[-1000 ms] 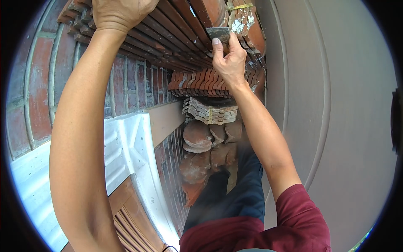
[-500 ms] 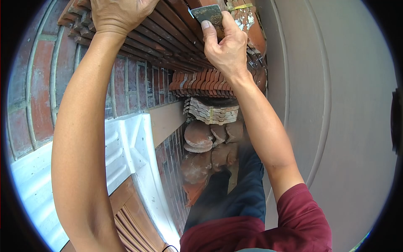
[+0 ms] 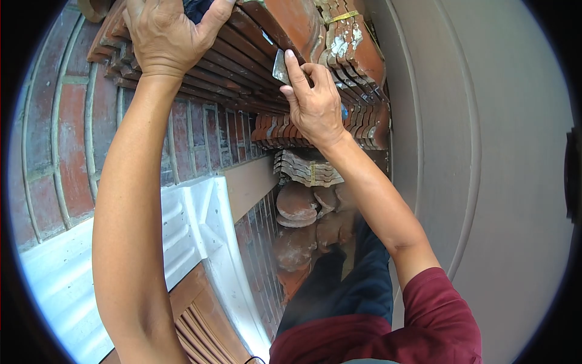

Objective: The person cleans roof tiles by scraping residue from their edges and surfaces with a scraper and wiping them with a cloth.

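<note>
My left hand (image 3: 167,36) lies at the top left on a stack of long reddish-brown tiles (image 3: 233,67). Its thumb is spread from the fingers, and the fingertips are partly cut off by the frame. Something dark shows between thumb and forefinger. My right hand (image 3: 315,100) holds a flat metal scraper blade (image 3: 280,67) against the edges of the stacked tiles, with the forefinger stretched along it. Only part of the blade shows; the rest is behind the fingers. A broad orange tile face (image 3: 297,21) is just above the right hand.
A brick wall (image 3: 73,130) and a white moulding (image 3: 227,242) run along the left. Beneath the hands are a row of curved tiles (image 3: 273,130), a strapped bundle (image 3: 303,168) and rounded tiles (image 3: 297,203). A grey panel (image 3: 515,182) stands at the right.
My right hand has moved down and slightly left with the scraper, which has turned from flat-on to nearly edge-on. The view has shifted a little; my left hand stays on the tiles.
</note>
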`<state>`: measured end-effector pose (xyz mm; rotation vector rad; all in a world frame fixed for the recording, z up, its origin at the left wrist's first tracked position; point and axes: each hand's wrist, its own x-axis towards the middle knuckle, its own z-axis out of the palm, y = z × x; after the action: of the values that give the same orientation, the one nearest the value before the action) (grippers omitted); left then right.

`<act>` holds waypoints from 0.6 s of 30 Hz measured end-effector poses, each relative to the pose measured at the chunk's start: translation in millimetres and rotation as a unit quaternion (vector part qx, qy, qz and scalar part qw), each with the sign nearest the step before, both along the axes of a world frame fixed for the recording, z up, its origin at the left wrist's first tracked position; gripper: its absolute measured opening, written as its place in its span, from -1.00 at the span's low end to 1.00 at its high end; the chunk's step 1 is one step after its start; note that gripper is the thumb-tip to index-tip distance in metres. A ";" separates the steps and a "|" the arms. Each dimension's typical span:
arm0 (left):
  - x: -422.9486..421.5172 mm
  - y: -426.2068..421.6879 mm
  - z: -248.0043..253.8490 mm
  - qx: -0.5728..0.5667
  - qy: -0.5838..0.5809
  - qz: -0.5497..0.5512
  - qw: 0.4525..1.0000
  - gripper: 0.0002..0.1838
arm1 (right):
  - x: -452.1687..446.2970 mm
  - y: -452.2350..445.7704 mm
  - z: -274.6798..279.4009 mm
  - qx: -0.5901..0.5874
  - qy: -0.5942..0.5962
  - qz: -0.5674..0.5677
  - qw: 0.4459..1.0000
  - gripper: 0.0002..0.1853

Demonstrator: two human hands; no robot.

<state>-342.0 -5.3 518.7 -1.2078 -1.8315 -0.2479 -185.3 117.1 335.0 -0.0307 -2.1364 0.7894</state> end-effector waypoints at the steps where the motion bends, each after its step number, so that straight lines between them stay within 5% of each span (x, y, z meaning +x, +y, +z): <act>1: 0.6 0.7 -0.9 0.001 -0.006 0.002 1.000 -0.26 | -1.8 1.5 -1.7 0.000 -0.006 -0.002 1.000 -0.36; 18: -1.8 1.1 4.3 0.004 -0.015 -0.006 1.000 -0.22 | -4.7 1.6 23.0 -0.042 0.046 -0.007 0.998 -0.52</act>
<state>-343.7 -4.2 523.0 -1.2162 -1.8472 -0.2815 -190.0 118.7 358.0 -0.0520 -2.0130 0.8554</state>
